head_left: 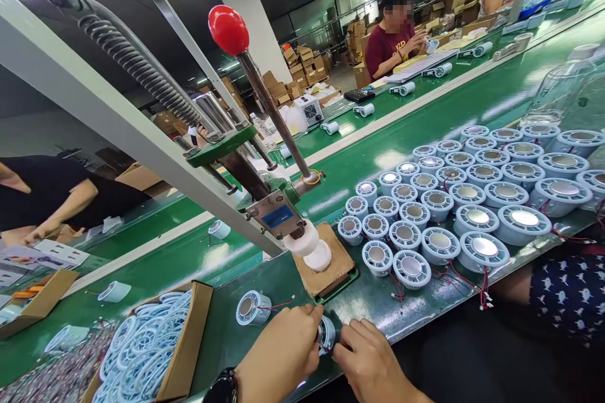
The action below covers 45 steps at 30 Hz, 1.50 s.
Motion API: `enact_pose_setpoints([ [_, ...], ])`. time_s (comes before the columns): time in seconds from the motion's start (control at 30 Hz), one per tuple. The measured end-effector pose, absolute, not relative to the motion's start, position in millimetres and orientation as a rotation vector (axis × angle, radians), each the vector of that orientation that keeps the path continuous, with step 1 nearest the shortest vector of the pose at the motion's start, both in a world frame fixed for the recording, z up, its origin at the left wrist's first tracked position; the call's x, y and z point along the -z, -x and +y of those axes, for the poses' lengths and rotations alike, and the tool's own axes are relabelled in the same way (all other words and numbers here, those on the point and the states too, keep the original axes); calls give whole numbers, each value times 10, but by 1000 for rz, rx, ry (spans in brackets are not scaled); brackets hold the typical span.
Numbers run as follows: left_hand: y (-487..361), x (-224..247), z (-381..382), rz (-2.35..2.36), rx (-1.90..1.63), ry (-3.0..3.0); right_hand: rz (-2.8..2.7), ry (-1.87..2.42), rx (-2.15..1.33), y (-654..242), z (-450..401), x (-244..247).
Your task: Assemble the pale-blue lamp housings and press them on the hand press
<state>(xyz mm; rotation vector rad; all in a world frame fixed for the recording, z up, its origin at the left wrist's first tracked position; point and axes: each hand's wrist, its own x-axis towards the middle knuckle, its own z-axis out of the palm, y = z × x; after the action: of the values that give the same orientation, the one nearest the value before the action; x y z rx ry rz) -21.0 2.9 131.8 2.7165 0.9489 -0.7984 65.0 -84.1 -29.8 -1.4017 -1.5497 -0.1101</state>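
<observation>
Down at the near edge of the green table point(425, 119), going left to right: a cardboard box point(189, 346) full of loose white plastic rings sits far left; just right of it lies one finished-looking round unit point(250, 308) with a red lead trailing off. Then the left hand point(278, 352), watch at the wrist, fingers curled closed with thumb and fingertips pinched on the left side of a small round speaker part point(326, 334). The part sits directly between the two hands, touching both, low over the table edge and just in front of the press base. The right hand point(373, 362) closes on it from the right, fingers bent over the rim; much of the part is hidden, so which way it faces cannot be told. To do this well, my judgement: hold by the rim only, keep fingertips off the centre disc, keep the thin leads clear of any pinch, and seat the pieces square before anything goes under the press. Behind the hands stands the hand press point(278, 214), red-knobbed lever point(229, 28) raised, white fixture point(314, 249) on a cardboard pad. Right of that, rows of finished round units point(472, 201) stand close together, red wires at the front. Other people work beyond the conveyor and at the far left.
</observation>
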Motion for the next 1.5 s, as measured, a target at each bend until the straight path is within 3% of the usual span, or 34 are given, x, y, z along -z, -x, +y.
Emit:
enact_pose_setpoints([
  [0.23,333,-1255,159,967,580,-2633,-1584,1438,209,-587,-803,315],
  [0.57,403,-1152,275,1071,436,-2442,-1875,1451,29,-765,-857,350],
  [0.8,806,-828,-323,1222,-383,-2057,-1952,1358,70,-997,-830,613],
  [1.03,1439,-985,-235,1713,-874,-2095,-2073,1179,118,-474,-457,656],
  [1.27,2424,-1299,293,2245,-810,-2133,-2014,1397,0,18,-2,254],
  [1.5,2641,-1338,770,2353,-130,-2311,-1917,1442,33,20,43,279],
])
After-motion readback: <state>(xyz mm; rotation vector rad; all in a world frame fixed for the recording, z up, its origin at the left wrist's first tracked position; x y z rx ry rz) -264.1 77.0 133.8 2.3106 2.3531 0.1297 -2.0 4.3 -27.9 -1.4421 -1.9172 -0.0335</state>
